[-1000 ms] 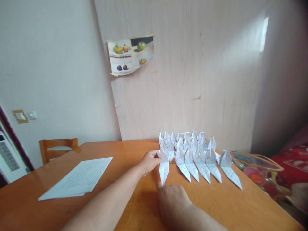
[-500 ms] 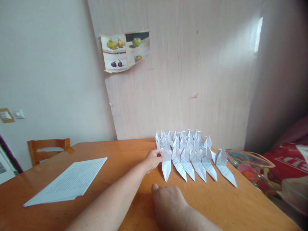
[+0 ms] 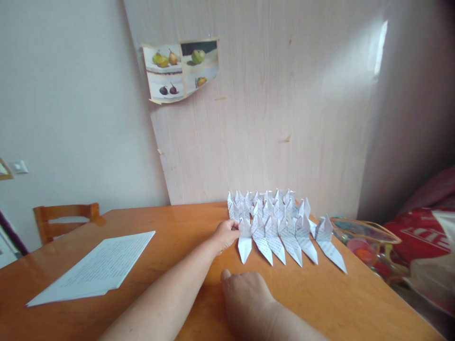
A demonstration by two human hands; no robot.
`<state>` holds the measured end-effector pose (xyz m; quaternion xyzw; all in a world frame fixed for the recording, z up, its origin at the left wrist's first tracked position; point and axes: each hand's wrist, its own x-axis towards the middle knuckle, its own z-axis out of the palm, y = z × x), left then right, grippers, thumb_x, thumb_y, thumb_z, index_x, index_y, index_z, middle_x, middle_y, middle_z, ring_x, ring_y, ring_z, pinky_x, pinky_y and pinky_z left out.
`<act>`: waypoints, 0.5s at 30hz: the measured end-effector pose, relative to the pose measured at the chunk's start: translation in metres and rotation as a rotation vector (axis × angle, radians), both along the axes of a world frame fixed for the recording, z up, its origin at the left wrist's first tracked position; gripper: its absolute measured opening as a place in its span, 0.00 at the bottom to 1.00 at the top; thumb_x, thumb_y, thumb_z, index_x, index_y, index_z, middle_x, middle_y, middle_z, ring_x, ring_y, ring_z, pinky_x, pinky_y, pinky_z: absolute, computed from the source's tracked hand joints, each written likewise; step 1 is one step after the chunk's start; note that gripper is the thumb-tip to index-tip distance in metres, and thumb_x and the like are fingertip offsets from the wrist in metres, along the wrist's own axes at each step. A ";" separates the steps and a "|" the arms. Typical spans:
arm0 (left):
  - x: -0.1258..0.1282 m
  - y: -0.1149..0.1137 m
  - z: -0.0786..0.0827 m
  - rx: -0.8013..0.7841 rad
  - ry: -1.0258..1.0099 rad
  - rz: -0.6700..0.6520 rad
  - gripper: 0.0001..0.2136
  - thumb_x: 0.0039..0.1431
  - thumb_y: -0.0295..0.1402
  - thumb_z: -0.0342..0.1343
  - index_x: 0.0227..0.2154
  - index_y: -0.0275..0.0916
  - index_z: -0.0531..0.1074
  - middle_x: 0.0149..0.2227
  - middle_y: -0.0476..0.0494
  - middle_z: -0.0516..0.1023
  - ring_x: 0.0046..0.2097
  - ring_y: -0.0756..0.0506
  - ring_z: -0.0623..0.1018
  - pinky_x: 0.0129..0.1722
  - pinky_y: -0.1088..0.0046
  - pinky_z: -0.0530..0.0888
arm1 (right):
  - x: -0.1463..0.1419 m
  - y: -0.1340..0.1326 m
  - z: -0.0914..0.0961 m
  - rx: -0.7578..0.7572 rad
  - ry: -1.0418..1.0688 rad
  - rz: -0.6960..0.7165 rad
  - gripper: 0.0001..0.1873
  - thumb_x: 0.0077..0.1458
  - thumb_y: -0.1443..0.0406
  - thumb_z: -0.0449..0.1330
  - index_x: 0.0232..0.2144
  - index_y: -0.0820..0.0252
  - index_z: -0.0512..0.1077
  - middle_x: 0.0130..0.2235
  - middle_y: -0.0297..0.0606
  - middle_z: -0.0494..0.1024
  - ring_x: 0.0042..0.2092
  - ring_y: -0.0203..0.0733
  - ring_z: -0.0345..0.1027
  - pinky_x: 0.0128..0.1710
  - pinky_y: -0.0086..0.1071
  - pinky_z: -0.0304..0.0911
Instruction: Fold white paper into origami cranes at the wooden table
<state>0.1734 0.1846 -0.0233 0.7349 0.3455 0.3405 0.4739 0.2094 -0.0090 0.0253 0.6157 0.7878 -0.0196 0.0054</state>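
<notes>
My left hand (image 3: pixel 226 236) pinches the left edge of a folded paper crane (image 3: pixel 244 246), which stands at the left end of the front row with its long pointed flap toward me. To its right, several more paper cranes (image 3: pixel 278 244) of printed white paper stand close together. One paper crane (image 3: pixel 330 246) sits a little apart at the right end. More rows of paper cranes (image 3: pixel 261 207) stand behind, partly hidden by the front ones. Nearer to me, my right hand (image 3: pixel 247 296) is closed in a loose fist, low over the table, its fingertips hidden beneath it.
A stack of printed sheets (image 3: pixel 95 267) lies on the left of the wooden table (image 3: pixel 170 265). Beyond the table's left edge is a wooden chair (image 3: pixel 67 213). Bags and a red package (image 3: pixel 423 237) crowd the right side. A panel (image 3: pixel 266 118) rises behind.
The view has shifted slightly. The crane in my left hand has moved a little back and closer to its neighbour on the right. My right hand keeps its closed shape.
</notes>
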 end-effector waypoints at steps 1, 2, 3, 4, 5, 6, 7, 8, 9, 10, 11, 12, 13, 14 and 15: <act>0.000 0.000 0.000 0.001 0.003 0.004 0.05 0.47 0.25 0.61 0.29 0.36 0.73 0.30 0.49 0.76 0.33 0.49 0.72 0.36 0.74 0.68 | 0.000 0.000 0.000 0.000 0.000 0.001 0.14 0.51 0.71 0.62 0.42 0.62 0.74 0.37 0.48 0.81 0.37 0.56 0.80 0.31 0.44 0.75; 0.000 0.000 -0.001 0.002 0.005 0.009 0.05 0.47 0.26 0.61 0.29 0.36 0.73 0.30 0.49 0.76 0.33 0.49 0.73 0.36 0.74 0.68 | 0.000 0.001 -0.001 -0.001 -0.001 0.002 0.14 0.51 0.71 0.62 0.42 0.62 0.74 0.37 0.47 0.81 0.37 0.56 0.80 0.31 0.44 0.75; 0.000 -0.001 -0.001 0.005 0.008 0.014 0.05 0.47 0.26 0.61 0.29 0.36 0.73 0.30 0.48 0.76 0.33 0.48 0.73 0.36 0.74 0.68 | 0.000 0.001 -0.001 -0.002 -0.002 0.003 0.14 0.50 0.71 0.62 0.42 0.62 0.74 0.37 0.47 0.81 0.37 0.56 0.80 0.31 0.44 0.76; 0.000 -0.001 -0.001 0.007 0.011 0.018 0.05 0.47 0.26 0.61 0.29 0.36 0.73 0.30 0.48 0.76 0.33 0.48 0.73 0.35 0.74 0.68 | 0.000 0.001 -0.001 -0.001 -0.004 0.004 0.14 0.50 0.71 0.62 0.41 0.62 0.74 0.37 0.47 0.81 0.37 0.56 0.80 0.31 0.44 0.76; 0.000 -0.001 -0.001 0.011 0.014 0.021 0.05 0.47 0.26 0.62 0.29 0.36 0.73 0.30 0.48 0.76 0.33 0.48 0.72 0.35 0.74 0.68 | 0.000 0.001 -0.002 -0.001 -0.005 0.004 0.14 0.50 0.71 0.62 0.41 0.62 0.74 0.37 0.47 0.81 0.37 0.56 0.80 0.31 0.43 0.76; 0.001 -0.002 -0.001 0.014 0.017 0.023 0.06 0.47 0.26 0.62 0.29 0.36 0.73 0.30 0.48 0.76 0.32 0.48 0.72 0.35 0.74 0.68 | 0.000 0.001 -0.002 0.001 -0.006 0.004 0.14 0.50 0.71 0.62 0.41 0.62 0.74 0.37 0.47 0.81 0.37 0.56 0.80 0.31 0.43 0.76; 0.001 -0.002 0.000 0.017 0.019 0.025 0.06 0.47 0.26 0.62 0.29 0.36 0.73 0.30 0.48 0.76 0.32 0.48 0.72 0.35 0.74 0.67 | 0.000 0.001 -0.002 0.004 -0.007 0.004 0.14 0.50 0.71 0.62 0.41 0.62 0.74 0.37 0.47 0.81 0.37 0.56 0.80 0.31 0.43 0.76; 0.001 -0.002 0.000 0.020 0.022 0.027 0.06 0.46 0.26 0.62 0.29 0.36 0.73 0.30 0.48 0.76 0.32 0.48 0.72 0.34 0.74 0.67 | 0.000 0.001 -0.003 0.006 -0.008 0.007 0.14 0.50 0.71 0.62 0.42 0.62 0.74 0.37 0.47 0.81 0.37 0.56 0.80 0.31 0.43 0.76; 0.001 -0.003 0.000 0.023 0.024 0.029 0.06 0.47 0.27 0.62 0.29 0.36 0.73 0.30 0.48 0.76 0.32 0.48 0.72 0.34 0.74 0.67 | 0.000 0.001 -0.003 0.007 -0.009 0.009 0.14 0.50 0.71 0.61 0.42 0.61 0.74 0.37 0.47 0.81 0.37 0.56 0.80 0.31 0.43 0.76; 0.001 -0.003 0.000 0.025 0.026 0.032 0.06 0.47 0.27 0.63 0.29 0.36 0.73 0.30 0.47 0.76 0.32 0.48 0.72 0.34 0.74 0.67 | 0.001 0.001 -0.003 0.007 -0.010 0.012 0.14 0.50 0.71 0.61 0.42 0.61 0.74 0.37 0.47 0.80 0.37 0.56 0.80 0.31 0.43 0.75; 0.002 -0.003 0.000 0.027 0.028 0.036 0.06 0.47 0.27 0.63 0.29 0.36 0.73 0.30 0.47 0.76 0.32 0.48 0.72 0.34 0.74 0.67 | 0.001 0.001 -0.003 0.006 -0.012 0.015 0.13 0.51 0.71 0.61 0.42 0.61 0.74 0.37 0.47 0.80 0.37 0.56 0.80 0.31 0.43 0.75; 0.002 -0.003 0.000 0.029 0.032 0.042 0.06 0.47 0.27 0.63 0.30 0.36 0.73 0.30 0.47 0.76 0.32 0.48 0.73 0.34 0.75 0.67 | 0.001 0.001 -0.003 0.005 -0.014 0.018 0.13 0.51 0.71 0.61 0.41 0.61 0.74 0.37 0.47 0.80 0.37 0.56 0.80 0.31 0.42 0.75; 0.002 -0.003 0.000 0.031 0.036 0.049 0.06 0.47 0.27 0.63 0.30 0.36 0.73 0.29 0.48 0.76 0.32 0.48 0.72 0.33 0.75 0.67 | 0.001 0.001 -0.003 0.003 -0.016 0.020 0.13 0.51 0.71 0.61 0.41 0.62 0.74 0.37 0.47 0.80 0.37 0.56 0.80 0.30 0.42 0.75; 0.002 -0.003 0.000 0.034 0.041 0.058 0.07 0.47 0.27 0.63 0.30 0.36 0.73 0.29 0.48 0.75 0.32 0.48 0.72 0.33 0.75 0.67 | 0.001 0.001 -0.003 0.001 -0.017 0.021 0.13 0.51 0.71 0.61 0.41 0.62 0.74 0.38 0.48 0.80 0.37 0.56 0.80 0.30 0.42 0.75; 0.002 -0.002 0.000 0.037 0.047 0.066 0.07 0.47 0.27 0.63 0.31 0.37 0.73 0.28 0.49 0.75 0.31 0.49 0.72 0.32 0.75 0.66 | 0.001 0.001 -0.002 -0.002 -0.018 0.022 0.13 0.51 0.71 0.61 0.41 0.62 0.74 0.37 0.48 0.80 0.37 0.56 0.80 0.30 0.42 0.75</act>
